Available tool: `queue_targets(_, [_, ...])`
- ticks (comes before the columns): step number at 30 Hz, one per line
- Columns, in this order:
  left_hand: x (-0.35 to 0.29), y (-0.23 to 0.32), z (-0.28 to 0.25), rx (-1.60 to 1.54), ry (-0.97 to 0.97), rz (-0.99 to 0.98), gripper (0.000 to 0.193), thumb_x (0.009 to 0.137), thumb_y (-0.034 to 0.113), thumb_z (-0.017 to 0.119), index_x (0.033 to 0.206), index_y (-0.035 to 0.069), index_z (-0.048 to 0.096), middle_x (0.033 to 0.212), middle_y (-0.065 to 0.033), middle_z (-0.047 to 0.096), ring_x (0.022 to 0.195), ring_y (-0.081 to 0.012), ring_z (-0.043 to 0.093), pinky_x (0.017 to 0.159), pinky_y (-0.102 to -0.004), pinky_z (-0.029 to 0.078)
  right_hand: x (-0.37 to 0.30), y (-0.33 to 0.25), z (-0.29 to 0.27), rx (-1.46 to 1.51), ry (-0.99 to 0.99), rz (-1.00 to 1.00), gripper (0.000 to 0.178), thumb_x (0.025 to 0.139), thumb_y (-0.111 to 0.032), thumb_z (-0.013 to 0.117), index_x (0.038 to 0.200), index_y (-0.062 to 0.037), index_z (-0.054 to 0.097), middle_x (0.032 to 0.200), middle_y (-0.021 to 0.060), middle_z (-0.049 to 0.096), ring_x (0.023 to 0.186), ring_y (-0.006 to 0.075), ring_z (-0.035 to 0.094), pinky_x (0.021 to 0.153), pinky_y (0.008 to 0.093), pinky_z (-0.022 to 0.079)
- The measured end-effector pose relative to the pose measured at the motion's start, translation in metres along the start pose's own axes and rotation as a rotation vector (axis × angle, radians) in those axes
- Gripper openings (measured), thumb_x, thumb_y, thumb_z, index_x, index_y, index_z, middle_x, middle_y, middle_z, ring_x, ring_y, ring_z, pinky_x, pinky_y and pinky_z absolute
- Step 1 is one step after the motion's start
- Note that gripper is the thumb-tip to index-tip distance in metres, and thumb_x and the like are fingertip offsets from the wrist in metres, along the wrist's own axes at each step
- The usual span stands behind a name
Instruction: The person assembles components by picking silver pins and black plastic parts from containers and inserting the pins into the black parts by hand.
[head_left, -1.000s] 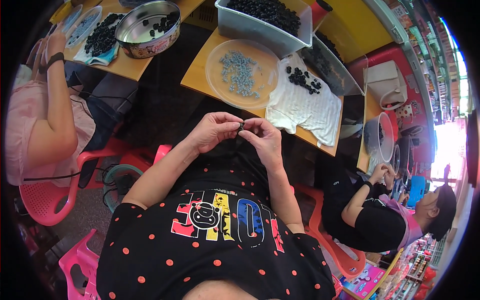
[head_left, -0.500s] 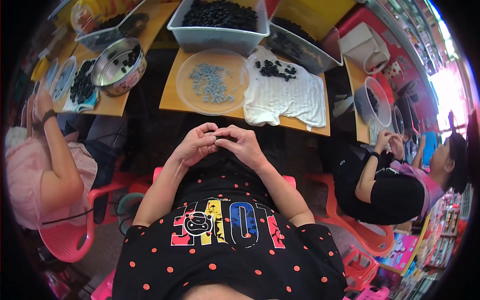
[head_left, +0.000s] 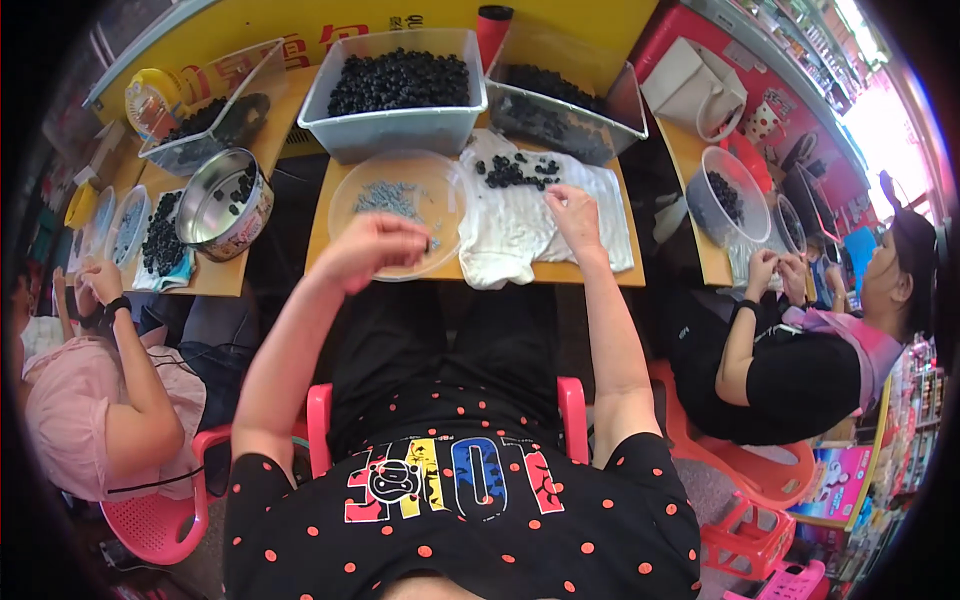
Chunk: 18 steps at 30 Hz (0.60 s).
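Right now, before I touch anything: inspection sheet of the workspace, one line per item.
Surface: light-brown wooden table, partly covered.
Job's things: pale blue small pieces in a round translucent plastic dish; black small pieces on a rumpled white cloth; more black ones heaped in a translucent grey rectangular bin.
Clutter: red cylinder with black top, behind the bin.
Hands: left hand over the dish's near side, right hand over the cloth beside the black pieces; grips unclear.
Cables: thin black cord beside the left co-worker.
Surroundings: co-worker in pink left, co-worker in black right.
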<state>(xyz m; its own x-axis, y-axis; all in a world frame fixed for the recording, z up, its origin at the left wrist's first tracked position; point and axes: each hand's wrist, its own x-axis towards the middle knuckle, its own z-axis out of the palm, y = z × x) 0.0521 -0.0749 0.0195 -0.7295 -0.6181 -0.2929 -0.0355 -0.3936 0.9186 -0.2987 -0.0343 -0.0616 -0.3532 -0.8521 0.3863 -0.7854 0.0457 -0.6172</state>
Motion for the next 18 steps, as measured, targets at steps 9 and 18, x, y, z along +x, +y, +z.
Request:
queue_targets(9, [0.116, 0.135, -0.059, 0.121, 0.585, 0.401, 0.045, 0.09, 0.016, 0.059, 0.128, -0.005, 0.046, 0.117, -0.0151, 0.057, 0.1, -0.0196, 0.059, 0.085, -0.03, 0.049, 0.013, 0.008, 0.035, -0.073, 0.085, -0.036, 0.016, 0.074, -0.01, 0.069, 0.088, -0.004, 0.066, 0.085, 0.0139, 0.064, 0.08, 0.0302, 0.062, 0.073, 0.0373, 0.049])
queue_targets(18, [0.037, 0.012, 0.026, 0.041, 0.108, 0.247, 0.021, 0.087, 0.011, 0.062, 0.103, -0.002, 0.064, 0.091, -0.009, 0.068, 0.081, -0.0137, 0.066, 0.073, -0.0247, 0.053, -0.045, -0.108, -0.005, 0.402, 0.095, -0.174, 0.032, 0.071, -0.002, 0.074, 0.101, -0.0041, 0.066, 0.085, 0.0064, 0.065, 0.068, 0.0138, 0.055, 0.067, 0.0266, 0.047])
